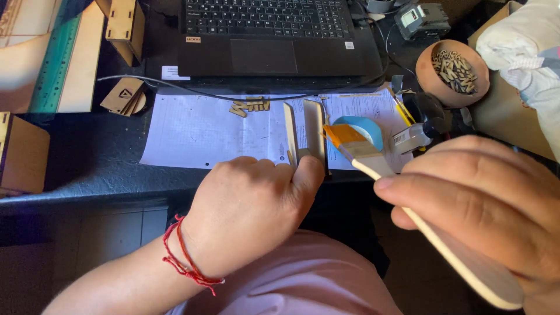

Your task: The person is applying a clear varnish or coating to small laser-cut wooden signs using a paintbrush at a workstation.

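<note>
My left hand is closed around a thin wooden piece that stands upright at the desk's front edge, with my thumb pressed against its side. A red string bracelet is on that wrist. My right hand grips the pale wooden handle of a flat paintbrush. The brush's orange bristles point left and sit close to the top of the wooden piece. A second thin wooden strip stands just left of the held piece.
White paper sheets cover the dark desk. A black laptop sits behind them. A blue tape roll, a small glue bottle, a bowl of small wooden pieces and wooden boxes lie around.
</note>
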